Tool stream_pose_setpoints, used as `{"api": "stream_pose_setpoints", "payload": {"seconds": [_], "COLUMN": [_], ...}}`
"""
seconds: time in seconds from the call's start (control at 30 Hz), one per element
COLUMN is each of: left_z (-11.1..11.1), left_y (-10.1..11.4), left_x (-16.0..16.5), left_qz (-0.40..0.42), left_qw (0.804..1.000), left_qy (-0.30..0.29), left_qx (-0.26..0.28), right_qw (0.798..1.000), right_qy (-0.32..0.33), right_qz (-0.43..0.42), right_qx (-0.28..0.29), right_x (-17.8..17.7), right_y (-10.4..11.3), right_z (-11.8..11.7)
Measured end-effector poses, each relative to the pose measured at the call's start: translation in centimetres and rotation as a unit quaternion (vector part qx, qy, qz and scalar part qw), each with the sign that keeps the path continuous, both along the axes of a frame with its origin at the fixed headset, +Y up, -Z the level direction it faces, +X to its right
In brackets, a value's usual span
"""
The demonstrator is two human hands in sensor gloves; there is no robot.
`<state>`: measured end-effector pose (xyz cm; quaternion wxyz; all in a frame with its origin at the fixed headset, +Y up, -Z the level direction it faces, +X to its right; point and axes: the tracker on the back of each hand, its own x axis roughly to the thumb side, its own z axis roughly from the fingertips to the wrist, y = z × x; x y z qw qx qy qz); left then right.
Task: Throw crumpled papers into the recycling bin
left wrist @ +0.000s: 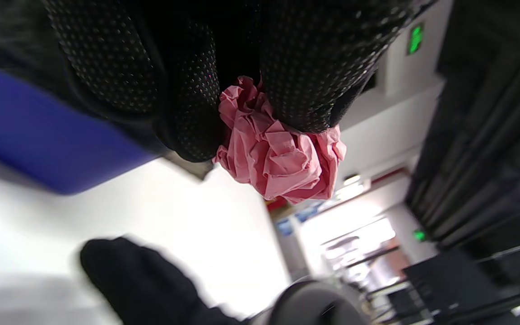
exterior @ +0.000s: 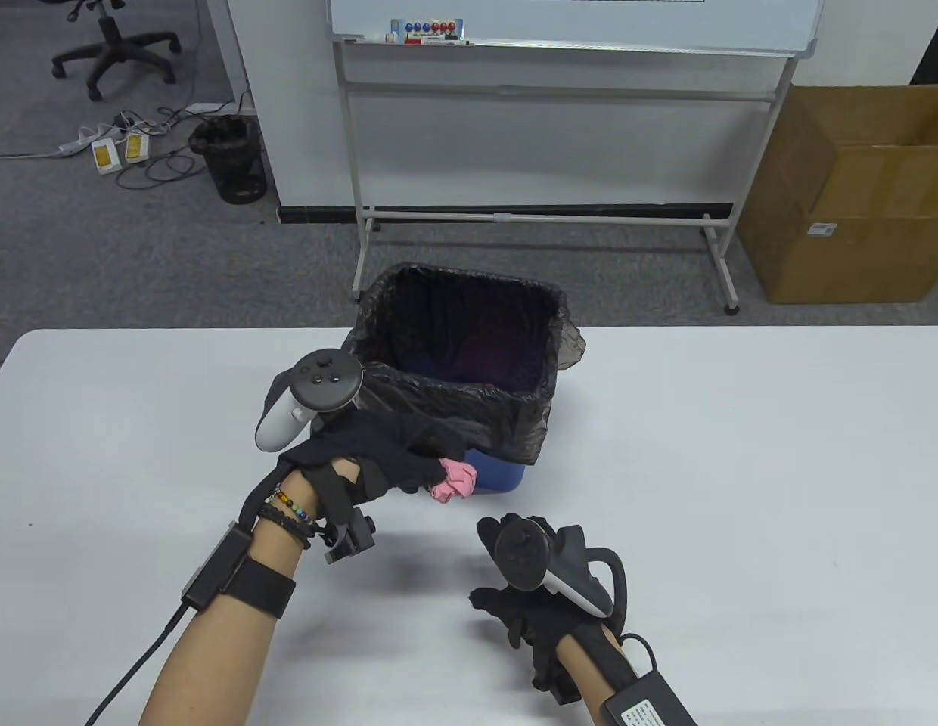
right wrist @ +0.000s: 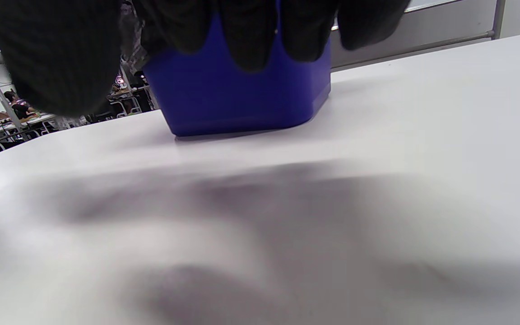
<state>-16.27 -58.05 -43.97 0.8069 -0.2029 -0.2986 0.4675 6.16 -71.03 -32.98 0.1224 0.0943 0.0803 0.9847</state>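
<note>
My left hand (exterior: 408, 469) grips a crumpled pink paper ball (exterior: 454, 481) above the table, just in front of the near wall of the blue bin (exterior: 493, 478). The bin is lined with a black bag (exterior: 454, 340). In the left wrist view the paper ball (left wrist: 282, 153) sits pinched between gloved fingers (left wrist: 305, 67). My right hand (exterior: 514, 575) hovers low over the table near the front, below and right of the paper, holding nothing. In the right wrist view its fingers (right wrist: 251, 36) hang in front of the blue bin (right wrist: 242, 99).
The white table (exterior: 741, 469) spreads to both sides of the bin. Behind it on the floor stand a whiteboard frame (exterior: 545, 215), a cardboard box (exterior: 855, 197), a black mesh waste basket (exterior: 231, 159) and an office chair (exterior: 113, 45).
</note>
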Motion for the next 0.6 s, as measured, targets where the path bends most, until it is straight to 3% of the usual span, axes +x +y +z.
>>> {"api": "stream_pose_setpoints", "payload": {"seconds": [0.13,0.2,0.3,0.4,0.6], "left_z": [-1.0,-1.3,-1.6,-2.0,-1.3], "left_y": [2.3,3.4,4.1,3.9,3.6], "left_x": [0.1,0.4,1.0,2.1,2.2], "left_qz": [0.088,0.120,0.083,-0.018,-0.055], "left_qw": [0.991,0.977,0.950,0.956,0.948], "left_qy": [0.082,0.151,0.248,0.225,0.229], "left_qx": [0.054,0.093,0.173,0.187,0.215], "right_qw": [1.000,1.000,1.000,1.000,1.000], "right_qy": [0.001,0.001,0.003,0.005,0.004], "right_qz": [0.002,-0.001,-0.001,-0.002,-0.008], "right_qx": [0.001,0.004,0.004,0.002,0.004], "right_x": [-0.1,-0.1,-0.2,-0.1,0.0], "right_y": [0.0,0.1,0.1,0.1,0.2], "right_z": [0.0,0.1,0.1,0.1,0.1]}}
